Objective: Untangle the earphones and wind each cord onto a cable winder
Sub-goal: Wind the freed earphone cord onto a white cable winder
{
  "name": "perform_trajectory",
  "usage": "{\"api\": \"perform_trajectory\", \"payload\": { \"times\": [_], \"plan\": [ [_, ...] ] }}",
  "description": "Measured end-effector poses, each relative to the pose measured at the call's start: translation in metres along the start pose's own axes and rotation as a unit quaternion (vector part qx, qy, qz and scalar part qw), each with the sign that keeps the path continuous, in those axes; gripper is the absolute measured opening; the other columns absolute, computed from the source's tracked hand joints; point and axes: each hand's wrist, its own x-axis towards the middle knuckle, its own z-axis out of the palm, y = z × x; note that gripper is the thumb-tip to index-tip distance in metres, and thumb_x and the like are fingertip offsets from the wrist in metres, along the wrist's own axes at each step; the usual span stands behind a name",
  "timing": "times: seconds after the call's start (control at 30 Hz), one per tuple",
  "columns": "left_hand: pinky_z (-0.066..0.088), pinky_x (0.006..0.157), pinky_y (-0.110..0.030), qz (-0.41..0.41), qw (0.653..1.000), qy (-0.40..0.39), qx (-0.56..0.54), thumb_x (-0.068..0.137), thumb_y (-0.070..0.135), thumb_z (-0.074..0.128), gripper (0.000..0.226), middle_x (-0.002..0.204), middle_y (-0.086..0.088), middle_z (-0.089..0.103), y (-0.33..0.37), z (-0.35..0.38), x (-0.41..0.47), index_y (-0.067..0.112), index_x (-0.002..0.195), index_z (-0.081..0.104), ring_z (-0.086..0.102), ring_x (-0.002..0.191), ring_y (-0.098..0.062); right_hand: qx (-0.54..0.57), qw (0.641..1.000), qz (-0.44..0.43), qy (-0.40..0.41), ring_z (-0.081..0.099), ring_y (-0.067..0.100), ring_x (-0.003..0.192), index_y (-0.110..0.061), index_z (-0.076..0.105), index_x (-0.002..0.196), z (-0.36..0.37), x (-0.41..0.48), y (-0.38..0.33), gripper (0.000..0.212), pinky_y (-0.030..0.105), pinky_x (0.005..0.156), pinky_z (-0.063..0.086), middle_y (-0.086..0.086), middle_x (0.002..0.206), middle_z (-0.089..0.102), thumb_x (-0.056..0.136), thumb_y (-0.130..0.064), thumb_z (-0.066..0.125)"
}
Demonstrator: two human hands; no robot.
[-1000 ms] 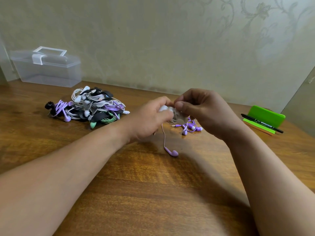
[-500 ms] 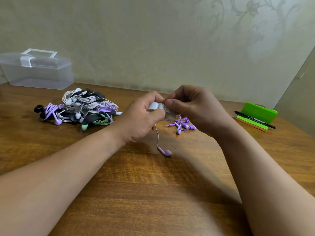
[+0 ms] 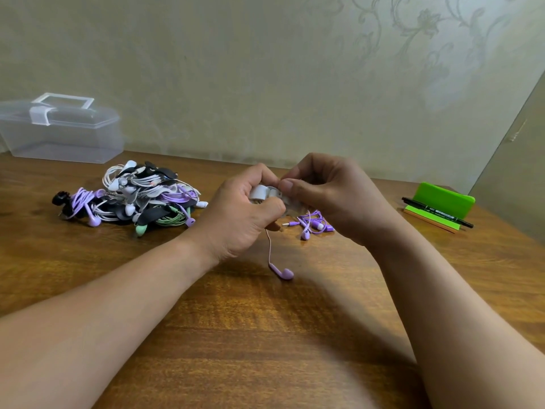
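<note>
Risks, from the biggest thing down. The tabletop (image 3: 265,335) is smooth wood, so anything dropped could slide away from the hands. Off beyond the left hand (image 3: 244,219), the pile of wound earphones (image 3: 138,199) lies well apart and is no hazard unless the loose cord is swung that way. Just behind the right hand (image 3: 333,199) sits a loose purple earphone set (image 3: 314,224), near enough that a trailing loop could catch on it and tangle again.

The left hand is curled round a pale cable winder (image 3: 262,194), held up between both hands. The right hand pinches the winder's other end, thumb on top; its fingers hide whether the cord is under them. If either pinch slackens, I judge the turns already laid would spring loose.

A purple cord (image 3: 269,246) runs down from under the left hand to an earbud (image 3: 283,273), which appears to rest on the tabletop just nearer the person than that hand. This tail is unsecured: a hard pull could drag or whip the earbud, and winding it slack would leave untidy loops.

Compared with a second ago, little differs: both grips are the same, the earbud lies in the same spot below the left hand, and the whole scene sits slightly shifted, seemingly from head movement.
</note>
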Motion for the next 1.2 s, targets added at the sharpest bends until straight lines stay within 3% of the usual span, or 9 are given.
{"api": "perform_trajectory", "payload": {
  "times": [0.13, 0.3, 0.43, 0.63, 0.73, 0.83, 0.97, 1.03, 1.2],
  "plan": [
    [0.061, 0.071, -0.059, 0.004, 1.000, 0.011, 0.017, 0.077, 0.025, 0.067, 0.018, 0.095, -0.016, 0.065, 0.001, -0.001, 0.000, 0.021, 0.095, 0.066, 0.061, 0.078, -0.015, -0.003, 1.000, -0.002, 0.001, 0.071, 0.011, 0.073, -0.016, 0.072, 0.093, 0.001, 0.000, 0.001, 0.008, 0.030, 0.069, 0.055, 0.001, 0.082, 0.077, 0.095, -0.021, 0.078],
    [0.060, 0.073, -0.056, 0.004, 0.999, 0.010, 0.051, 0.077, 0.027, 0.070, 0.022, 0.093, -0.009, 0.067, -0.002, -0.003, 0.000, 0.028, 0.097, 0.062, 0.067, 0.083, -0.030, -0.088, 0.996, -0.018, 0.012, 0.060, 0.002, 0.064, -0.020, 0.069, 0.091, 0.007, -0.001, 0.000, 0.010, 0.019, 0.057, 0.044, -0.005, 0.076, 0.070, 0.096, -0.025, 0.076],
    [0.062, 0.070, -0.039, -0.029, 0.999, -0.011, 0.021, 0.086, 0.030, 0.065, 0.018, 0.093, -0.007, 0.065, -0.007, -0.005, 0.004, 0.022, 0.101, 0.061, 0.065, 0.077, -0.020, -0.072, 0.996, 0.020, 0.049, 0.060, 0.009, 0.073, -0.022, 0.068, 0.103, 0.014, -0.002, 0.008, 0.015, 0.028, 0.063, 0.048, -0.002, 0.086, 0.069, 0.101, -0.036, 0.068],
    [0.056, 0.077, -0.040, -0.043, 0.994, -0.036, 0.099, 0.099, 0.031, 0.067, 0.013, 0.095, 0.005, 0.066, -0.005, -0.007, 0.002, 0.030, 0.110, 0.060, 0.062, 0.081, -0.012, 0.029, 0.997, 0.071, 0.030, 0.065, 0.015, 0.078, -0.019, 0.075, 0.093, 0.012, -0.003, 0.019, 0.023, 0.044, 0.074, 0.052, 0.005, 0.087, 0.076, 0.101, -0.038, 0.066],
    [0.051, 0.083, -0.034, -0.008, 0.983, -0.022, 0.181, 0.097, 0.029, 0.067, 0.015, 0.101, 0.008, 0.067, 0.001, -0.011, 0.000, 0.027, 0.109, 0.058, 0.063, 0.090, -0.013, -0.043, 0.994, 0.057, 0.083, 0.061, 0.007, 0.069, -0.023, 0.072, 0.092, 0.018, -0.004, 0.017, 0.019, 0.034, 0.065, 0.047, -0.002, 0.081, 0.073, 0.102, -0.038, 0.065],
    [0.051, 0.085, -0.038, 0.036, 0.949, 0.072, 0.304, 0.092, 0.023, 0.069, 0.022, 0.107, 0.008, 0.068, 0.001, -0.038, 0.010, 0.028, 0.108, 0.055, 0.061, 0.098, -0.019, -0.094, 0.989, 0.053, 0.106, 0.059, -0.003, 0.066, -0.026, 0.070, 0.095, 0.025, -0.004, 0.013, 0.016, 0.028, 0.061, 0.043, -0.008, 0.081, 0.071, 0.102, -0.038, 0.063],
    [0.032, 0.084, -0.038, 0.011, 0.841, 0.223, 0.493, 0.089, 0.024, 0.066, 0.021, 0.104, 0.010, 0.066, -0.010, -0.095, 0.018, 0.029, 0.105, 0.052, 0.055, 0.106, -0.026, -0.107, 0.991, 0.048, 0.062, 0.063, -0.005, 0.075, -0.031, 0.069, 0.099, 0.036, -0.003, 0.011, 0.009, 0.011, 0.056, 0.041, -0.013, 0.088, 0.071, 0.102, -0.036, 0.064],
    [0.025, 0.086, -0.038, -0.036, 0.821, 0.228, 0.522, 0.091, 0.028, 0.066, 0.020, 0.106, 0.010, 0.067, -0.019, -0.110, 0.018, 0.030, 0.107, 0.054, 0.053, 0.112, -0.025, -0.113, 0.991, 0.046, 0.050, 0.064, 0.003, 0.073, -0.031, 0.070, 0.096, 0.039, -0.003, 0.013, 0.010, 0.021, 0.059, 0.046, -0.011, 0.085, 0.071, 0.102, -0.037, 0.064],
    [0.019, 0.118, -0.053, -0.116, 0.812, 0.186, 0.540, 0.100, 0.052, 0.053, 0.028, 0.131, 0.004, 0.062, -0.035, -0.120, 0.020, 0.033, 0.116, 0.066, 0.045, 0.133, -0.026, -0.120, 0.992, 0.043, 0.021, 0.066, 0.011, 0.079, -0.031, 0.071, 0.091, 0.042, -0.004, 0.016, 0.014, 0.032, 0.064, 0.051, -0.009, 0.080, 0.069, 0.102, -0.038, 0.065]
  ]
}}
